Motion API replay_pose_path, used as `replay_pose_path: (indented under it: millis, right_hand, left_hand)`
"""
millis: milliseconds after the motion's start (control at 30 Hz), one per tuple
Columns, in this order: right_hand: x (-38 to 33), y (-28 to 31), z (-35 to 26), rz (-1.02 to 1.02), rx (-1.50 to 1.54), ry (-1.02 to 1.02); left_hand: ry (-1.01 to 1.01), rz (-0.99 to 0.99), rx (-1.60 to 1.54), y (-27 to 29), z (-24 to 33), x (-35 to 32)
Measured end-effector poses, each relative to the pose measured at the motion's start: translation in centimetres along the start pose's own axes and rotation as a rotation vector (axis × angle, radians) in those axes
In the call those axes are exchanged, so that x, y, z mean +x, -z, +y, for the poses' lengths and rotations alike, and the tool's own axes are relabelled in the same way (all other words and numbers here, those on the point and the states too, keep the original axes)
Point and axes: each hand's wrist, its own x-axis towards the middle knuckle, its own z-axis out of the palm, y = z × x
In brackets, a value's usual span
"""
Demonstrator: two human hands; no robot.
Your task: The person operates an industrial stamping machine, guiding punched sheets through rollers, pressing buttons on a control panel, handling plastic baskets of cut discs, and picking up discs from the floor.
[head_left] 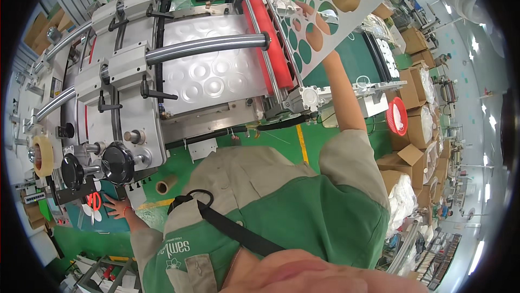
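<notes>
Right hand is raised behind the punched plastic sheet; fingers contact the sheet, but whether they pinch it cannot be told. Sheet runs diagonally up and away from the fingers, beside the red roller. Left hand rests fingers spread on a teal surface, red-handled scissors just beside its fingertips.

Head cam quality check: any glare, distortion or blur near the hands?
Head view: strong fisheye, the machine's steel rails bow and carry bright glare streaks; black vignette at the corners. Left hand and right hand are sharp; the skin-toned blob at the bottom edge is blurred.
</notes>
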Motion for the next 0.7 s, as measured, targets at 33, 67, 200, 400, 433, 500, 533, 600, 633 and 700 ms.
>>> replay_pose_path:
  millis: [33,67,200,400,433,500,533,600,633,700]
  right_hand:
    - [-0.1,0.1,0.1,-0.004,0.002,0.001]
    - [-0.1,0.2,0.2,-0.013,-0.005,0.036]
    - [0.6,1.4,0.3,-0.058,-0.028,0.145]
    - [0.9,1.3,0.3,-0.062,-0.044,0.149]
    - [1.1,1.2,0.0,-0.071,-0.045,0.148]
    - [1.1,1.3,-0.2,-0.099,-0.007,0.119]
    - [1.2,1.0,0.0,-0.042,-0.082,0.178]
    - [1.4,0.1,0.0,0.016,-0.161,0.233]
    - [1.3,-0.5,-0.1,0.061,-0.213,0.192]
    - [1.0,-1.0,0.6,0.109,-0.265,0.146]
  left_hand:
    - [-0.003,0.004,-0.007,0.2,0.1,-0.1]
    - [-0.006,0.009,-0.015,0.2,0.1,-0.2]
    - [-0.014,0.011,0.02,-0.4,-0.4,0.2]
    - [-0.029,0.036,-0.017,-0.7,-0.6,0.3]
    - [-0.027,0.038,-0.018,-0.8,-0.6,0.4]
    - [-0.029,0.032,0.004,-0.9,-0.6,0.4]
    - [-0.021,0.031,-0.016,-0.9,-0.5,0.4]
    - [-0.021,0.028,-0.026,-0.5,-0.5,0.2]
    - [-0.017,0.023,-0.036,-0.2,-0.4,0.1]
    - [-0.017,0.018,-0.028,-0.3,-0.3,0.1]
